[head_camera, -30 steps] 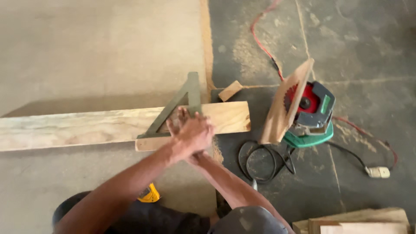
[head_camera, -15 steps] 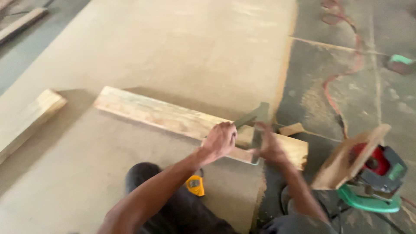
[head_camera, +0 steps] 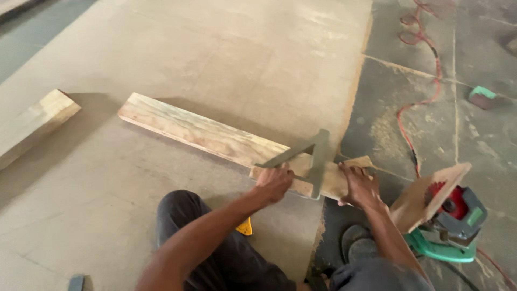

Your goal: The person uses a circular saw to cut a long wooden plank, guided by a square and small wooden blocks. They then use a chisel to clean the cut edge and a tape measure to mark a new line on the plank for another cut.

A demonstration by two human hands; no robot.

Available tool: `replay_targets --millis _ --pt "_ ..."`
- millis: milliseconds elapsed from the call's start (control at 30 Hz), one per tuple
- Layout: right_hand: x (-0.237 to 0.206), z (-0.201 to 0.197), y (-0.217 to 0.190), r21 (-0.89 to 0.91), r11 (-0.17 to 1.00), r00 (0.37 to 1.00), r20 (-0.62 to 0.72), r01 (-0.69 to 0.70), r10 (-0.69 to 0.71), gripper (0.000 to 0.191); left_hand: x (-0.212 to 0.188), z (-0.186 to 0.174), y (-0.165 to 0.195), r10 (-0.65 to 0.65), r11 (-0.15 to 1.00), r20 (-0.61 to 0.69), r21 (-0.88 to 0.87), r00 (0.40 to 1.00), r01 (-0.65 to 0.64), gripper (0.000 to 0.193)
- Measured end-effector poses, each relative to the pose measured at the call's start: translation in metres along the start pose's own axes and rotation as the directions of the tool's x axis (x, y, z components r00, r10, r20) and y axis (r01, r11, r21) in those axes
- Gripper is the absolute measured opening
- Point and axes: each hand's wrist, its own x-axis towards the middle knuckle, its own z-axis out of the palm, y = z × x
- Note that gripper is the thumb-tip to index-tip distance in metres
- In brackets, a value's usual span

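Two hands rest on one plank, which lies flat on a pale sheet on the floor. Its long axis runs from upper left, far from the person, down to lower right, where its near end sits between the hands. A grey metal square lies across that near end, one arm running roughly crosswise to the plank's length and a diagonal arm slanting back along it.

The left hand sits at the plank's near edge, touching the square's lower left corner; its fingers are curled down, and whether they pinch the square or only press it I cannot tell. The right hand lies on the plank's end, just right of the square, fingers spread flat and holding nothing. Both hands are about equally near the square, the left actually on it.

A small wood offcut lies just beyond the right hand. A green-and-red circular saw stands further right, with a red cord trailing away. A second plank lies well apart at far left.
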Motion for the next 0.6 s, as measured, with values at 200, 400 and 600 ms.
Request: replay_targets --millis 200,400,600 --pt "-0.005 0.004 0.001 0.024 1.0 1.0 -0.015 -0.005 0.005 0.131 -0.019 -0.043 -0.004 -0.099 0.994 0.284 -0.008 0.954 0.106 0.036" --pt "-0.051 0.025 0.005 0.065 0.974 0.846 -0.511 0.219 -0.156 0.13 -0.027 -0.062 -0.005 -0.106 0.988 0.368 0.145 0.924 0.056 0.054" --pt "-0.101 0.055 -0.017 -0.045 0.981 0.682 -0.713 0.19 -0.164 0.095 -0.033 -0.078 0.012 -0.081 0.996 0.217 0.048 0.973 0.072 0.059"
